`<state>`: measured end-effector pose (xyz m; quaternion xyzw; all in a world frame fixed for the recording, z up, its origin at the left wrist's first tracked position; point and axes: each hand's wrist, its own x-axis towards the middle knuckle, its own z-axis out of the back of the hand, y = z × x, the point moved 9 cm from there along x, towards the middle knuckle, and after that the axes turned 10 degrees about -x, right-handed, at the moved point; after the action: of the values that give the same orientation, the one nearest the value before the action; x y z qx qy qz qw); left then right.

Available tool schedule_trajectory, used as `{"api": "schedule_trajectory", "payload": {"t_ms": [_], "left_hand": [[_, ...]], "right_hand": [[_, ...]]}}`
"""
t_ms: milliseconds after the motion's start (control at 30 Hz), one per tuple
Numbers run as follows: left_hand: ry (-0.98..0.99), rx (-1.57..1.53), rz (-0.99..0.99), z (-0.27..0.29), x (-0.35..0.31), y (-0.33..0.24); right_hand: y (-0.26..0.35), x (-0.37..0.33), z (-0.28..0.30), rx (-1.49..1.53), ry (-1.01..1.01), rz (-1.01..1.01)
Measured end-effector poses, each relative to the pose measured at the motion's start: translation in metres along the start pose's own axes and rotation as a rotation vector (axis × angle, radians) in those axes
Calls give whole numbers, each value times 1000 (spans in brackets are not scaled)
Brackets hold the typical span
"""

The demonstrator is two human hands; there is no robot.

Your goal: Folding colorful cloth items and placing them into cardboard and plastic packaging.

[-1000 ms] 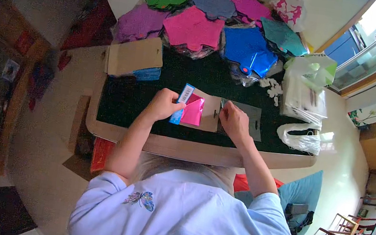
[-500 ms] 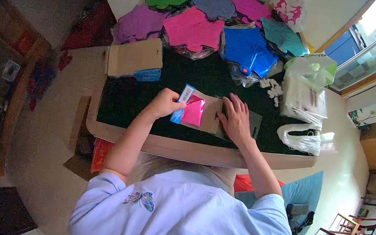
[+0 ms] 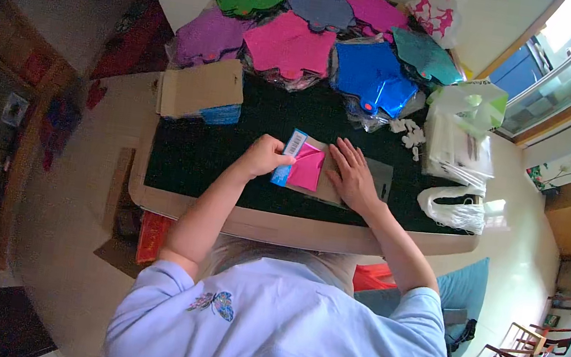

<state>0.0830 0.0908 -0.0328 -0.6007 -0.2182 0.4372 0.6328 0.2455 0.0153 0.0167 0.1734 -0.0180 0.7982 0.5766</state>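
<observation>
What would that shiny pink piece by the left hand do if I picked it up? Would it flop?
The shiny pink piece would probably be light, because it looks thin and lies nearly flat. It might bend or flop, since slanting creases show in it. It could feel a bit slippery too, as its surface gleams like foil.

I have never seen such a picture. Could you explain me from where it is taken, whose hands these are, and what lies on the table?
There is no machine, only a person working bare-handed. A wide camera worn on the head looks down, so straight edges bend near the rim; the picture's left is the person's left. The left hand pinches a blue-edged card, on which a pink foil piece lies. The right hand lies flat at its right end. Behind, on the dark-topped table, are stacks of coloured shapes; brown cards at left, plastic bags at right.
</observation>
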Motion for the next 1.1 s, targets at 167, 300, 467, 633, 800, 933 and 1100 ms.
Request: {"api": "schedule_trajectory", "payload": {"t_ms": [167, 300, 467, 633, 800, 933, 1100], "left_hand": [[-92, 152, -51, 8, 3, -7], [-79, 260, -52, 8, 5, -13], [-77, 233, -34, 9, 10, -4], [-90, 201, -108, 10, 15, 8], [-72, 192, -97, 9, 11, 0], [-58, 121, -101, 7, 8, -4], [-43, 127, -45, 4, 1, -12]], "right_hand": [[15, 3, 14, 142, 220, 200], [25, 9, 11, 39, 199, 392], [41, 14, 5, -76, 305, 587], [48, 14, 2, -21, 358, 632], [61, 10, 15, -45, 208, 730], [66, 5, 17, -35, 222, 658], [69, 3, 15, -52, 309, 681]]}}
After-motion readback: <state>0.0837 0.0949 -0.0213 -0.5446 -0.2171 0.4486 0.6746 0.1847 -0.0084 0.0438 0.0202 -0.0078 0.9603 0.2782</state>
